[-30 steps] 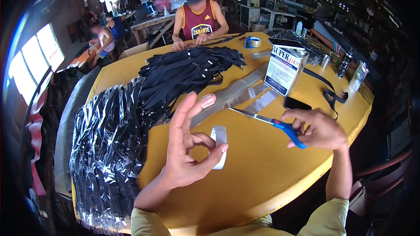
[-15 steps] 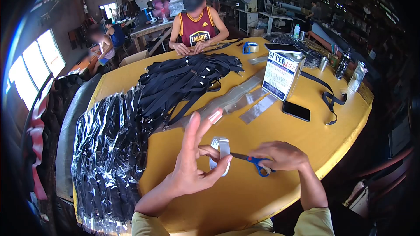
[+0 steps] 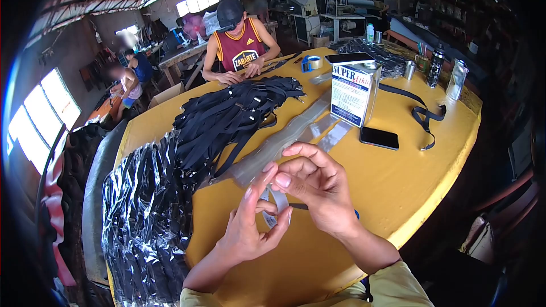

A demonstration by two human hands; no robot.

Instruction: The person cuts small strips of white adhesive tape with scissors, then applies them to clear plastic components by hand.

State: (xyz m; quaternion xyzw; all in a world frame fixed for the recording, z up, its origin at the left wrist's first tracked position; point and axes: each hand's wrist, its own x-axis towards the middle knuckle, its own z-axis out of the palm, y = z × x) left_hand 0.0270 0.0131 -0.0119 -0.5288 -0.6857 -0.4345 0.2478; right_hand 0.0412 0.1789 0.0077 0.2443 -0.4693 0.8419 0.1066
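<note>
The ring of translucent tape (image 3: 279, 199) is above the near middle of the yellow table (image 3: 418, 179), held between thumb and fingers of the left hand (image 3: 248, 233). The right hand (image 3: 325, 194) has its thumb by the left fingertips — its grip I cannot tell — partly hiding the scissors (image 3: 297, 206). Farther off, black straps (image 3: 227, 116) lie left, a contact cement can (image 3: 351, 98) stands right.

From our right hand (image 3: 319, 196), we note passable tabletop (image 3: 398, 185) at 3 o'clock; can (image 3: 350, 99) and phone (image 3: 379, 139) obstruct 1 o'clock, straps (image 3: 227, 118) 10 o'clock
</note>
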